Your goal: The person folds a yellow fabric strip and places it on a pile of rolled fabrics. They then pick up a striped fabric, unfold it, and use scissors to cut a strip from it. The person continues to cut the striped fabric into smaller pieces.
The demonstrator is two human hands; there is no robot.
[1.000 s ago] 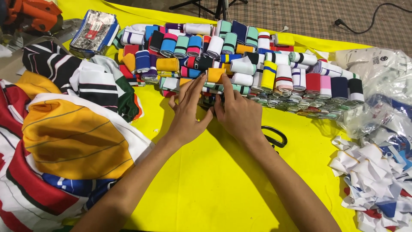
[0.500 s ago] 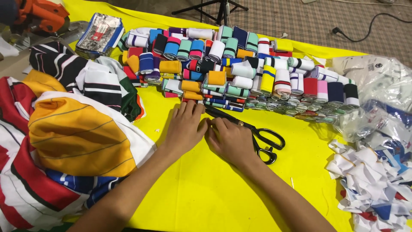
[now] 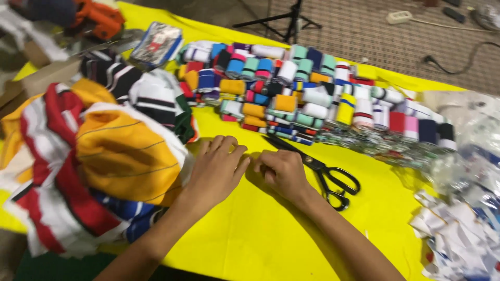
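We see the yellow table (image 3: 271,234) under both hands, a heap of striped and yellow garments (image 3: 104,156) just left of the left hand (image 3: 216,171), and beyond the fingertips a bank of rolled ribbed bands (image 3: 307,99) in many colours, too many and too blurred to count. One pair of black scissors (image 3: 323,169) lies just right of the right hand (image 3: 281,171), its long axis running from blades up-left to loops down-right. Since half a second ago the hands have drawn slightly toward us; the left lies flat with fingers loosely spread, the right curls narrow, and we cannot tell whether it pinches anything.
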